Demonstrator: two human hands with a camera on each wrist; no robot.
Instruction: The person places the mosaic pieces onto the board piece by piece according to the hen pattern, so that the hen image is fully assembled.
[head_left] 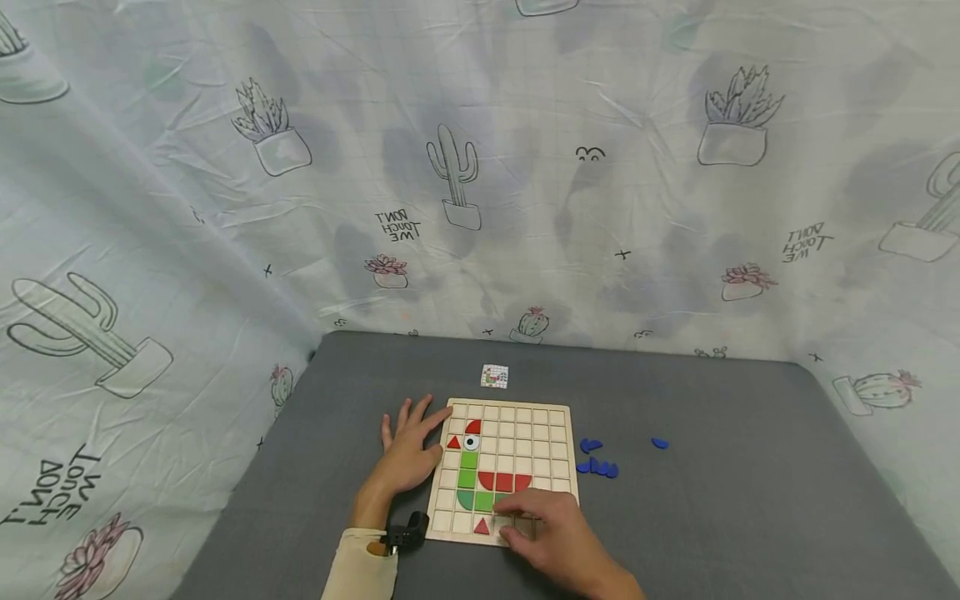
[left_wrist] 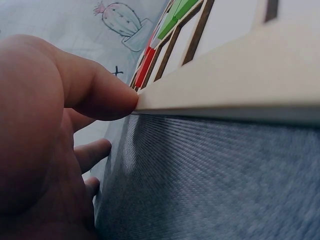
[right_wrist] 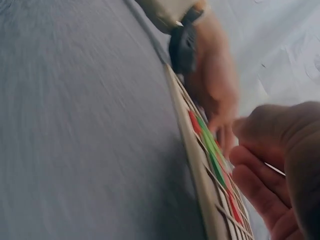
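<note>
A wooden grid board (head_left: 525,429) lies on the grey table. My left hand (head_left: 408,454) is at its left side, fingers spread, with the thumb and a fingertip touching the edge. Over the lower right part of the board is my right hand (head_left: 558,533), thumb and fingers apart with nothing visible between them. Near its fingertips are a green square (head_left: 484,501) and a red triangle (head_left: 482,526). A row of red pieces (head_left: 504,482) sits just above. Higher up stand an eye tile (head_left: 471,442) and a red quarter-round (head_left: 474,427). The right hand hides some lower cells.
Several blue pieces (head_left: 600,468) lie right of the board, with one blue piece (head_left: 660,443) farther off. A small picture card (head_left: 494,376) rests beyond the board's far edge. Patterned cloth (head_left: 525,167) hangs behind and beside the table.
</note>
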